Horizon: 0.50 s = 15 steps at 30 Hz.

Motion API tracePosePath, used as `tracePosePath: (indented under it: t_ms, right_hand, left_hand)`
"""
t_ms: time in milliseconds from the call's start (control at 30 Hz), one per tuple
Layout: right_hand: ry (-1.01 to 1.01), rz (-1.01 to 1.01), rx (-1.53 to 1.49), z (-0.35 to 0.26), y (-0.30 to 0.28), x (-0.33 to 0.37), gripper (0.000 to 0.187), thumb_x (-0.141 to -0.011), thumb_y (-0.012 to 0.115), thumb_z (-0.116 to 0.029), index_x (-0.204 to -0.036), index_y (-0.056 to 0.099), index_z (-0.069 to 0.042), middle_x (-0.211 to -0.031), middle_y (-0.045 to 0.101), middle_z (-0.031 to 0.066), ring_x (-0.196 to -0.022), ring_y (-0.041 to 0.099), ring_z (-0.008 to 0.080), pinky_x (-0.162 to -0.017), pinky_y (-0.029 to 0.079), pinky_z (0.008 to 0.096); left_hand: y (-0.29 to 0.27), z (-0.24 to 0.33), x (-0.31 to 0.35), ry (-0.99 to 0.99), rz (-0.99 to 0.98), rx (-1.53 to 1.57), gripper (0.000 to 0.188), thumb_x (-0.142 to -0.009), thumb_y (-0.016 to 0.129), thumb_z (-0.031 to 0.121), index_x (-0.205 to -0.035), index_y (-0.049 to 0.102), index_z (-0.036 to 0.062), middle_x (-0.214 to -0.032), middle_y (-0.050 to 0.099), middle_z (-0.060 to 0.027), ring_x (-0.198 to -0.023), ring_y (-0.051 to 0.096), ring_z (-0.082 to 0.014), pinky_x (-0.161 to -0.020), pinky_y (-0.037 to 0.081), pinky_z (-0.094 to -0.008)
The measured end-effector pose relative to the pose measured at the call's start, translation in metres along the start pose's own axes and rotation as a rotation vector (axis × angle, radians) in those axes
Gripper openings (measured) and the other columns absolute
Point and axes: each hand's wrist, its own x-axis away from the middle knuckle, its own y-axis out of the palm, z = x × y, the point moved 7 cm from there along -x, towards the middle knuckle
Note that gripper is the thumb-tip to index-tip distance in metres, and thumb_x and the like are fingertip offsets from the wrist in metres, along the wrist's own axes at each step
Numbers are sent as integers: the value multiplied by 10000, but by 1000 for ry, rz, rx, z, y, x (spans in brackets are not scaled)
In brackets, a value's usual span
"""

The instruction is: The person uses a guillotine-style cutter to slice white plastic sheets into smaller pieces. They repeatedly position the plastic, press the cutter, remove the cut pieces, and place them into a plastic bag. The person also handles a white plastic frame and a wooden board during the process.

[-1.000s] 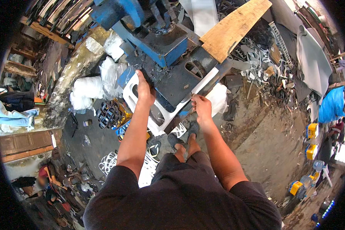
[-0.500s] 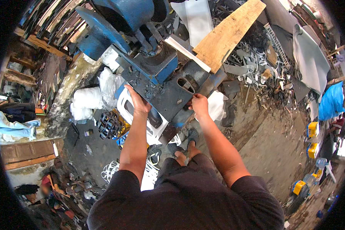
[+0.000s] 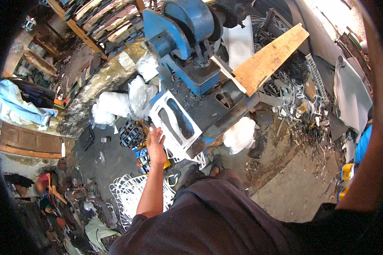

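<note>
Grey floor (image 3: 300, 189), four o'clock; dark table (image 3: 208, 119), twelve, bearing white sheet (image 3: 190, 139); left hand (image 3: 155, 148) wide-fingered beside it; right hand, I can't tell.

A white frame (image 3: 188, 143) is borne by the machine bed (image 3: 205, 114) beside the left hand (image 3: 156, 148). Dark scraps (image 3: 191, 100) are strewn beyond.

Press (image 3: 187, 29) sits at back of bench (image 3: 206, 112). Sheet (image 3: 190, 141) on bench's front-left part, left hand (image 3: 156, 146) by sheet's left edge. Board (image 3: 270, 61) right of press, scrap pile (image 3: 298, 95) right of board. Bags (image 3: 112, 104) left of bench.
</note>
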Motion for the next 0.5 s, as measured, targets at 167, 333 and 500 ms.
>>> tracePosePath:
  t_ms: [167, 333, 500]
  right_hand:
    - [68, -328, 104, 20, 62, 66, 247, -965, 616, -346, -1012, 723, -129, -1019, 711, 129, -887, 687, 262, -718, 531, 412]
    - [224, -156, 357, 41, 27, 127, 281, -982, 582, -380, -954, 741, -149, -1016, 713, 132, -883, 690, 271, -686, 524, 423]
    - [474, 45, 427, -24, 75, 327, 381, -967, 554, -495, -1034, 718, -158, -1066, 701, 134, -946, 669, 322, -742, 492, 480]
  left_hand:
    - [-12, 6, 27, 26, -24, -76, 746, -1008, 562, 526, -1451, 399, -52, -1422, 526, -230, -1365, 481, -330, -1137, 381, -465]
    - [-43, 6, 26, 4, -39, -192, 715, -1022, 564, 498, -1482, 409, -27, -1370, 575, -179, -1280, 549, -270, -1045, 458, -409]
    - [-62, 32, 24, 84, -24, -364, 709, -1003, 629, 446, -1477, 416, -36, -1298, 636, -171, -1184, 602, -217, -1030, 460, -348]
